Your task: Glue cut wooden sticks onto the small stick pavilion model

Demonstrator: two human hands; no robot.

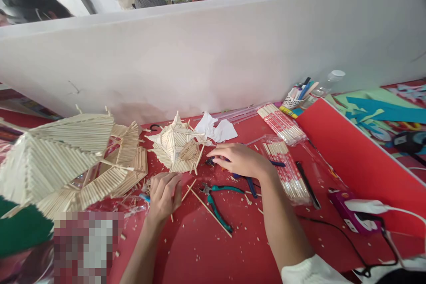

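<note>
Currently, teal-handled metal pliers [226, 188] lie nearest on the red tabletop [186, 253], thin pale wooden sticks [201, 200] crossed beside them. Left hand [165, 193] sits left of the pliers, fingers curled; fingertips indistinct, any pinch cannot be told. Right hand [241, 159], beyond the pliers, fingers half-bent, partly covers a dark-blue-handled tool [252, 186]; grip not discernible. Well left of the pliers: large roof-shaped structure [73, 131] of pale wooden sticks, cut off by the frame. Beyond the pliers, leftward: small peaked wooden-stick model [176, 142], its far side hidden.
</note>
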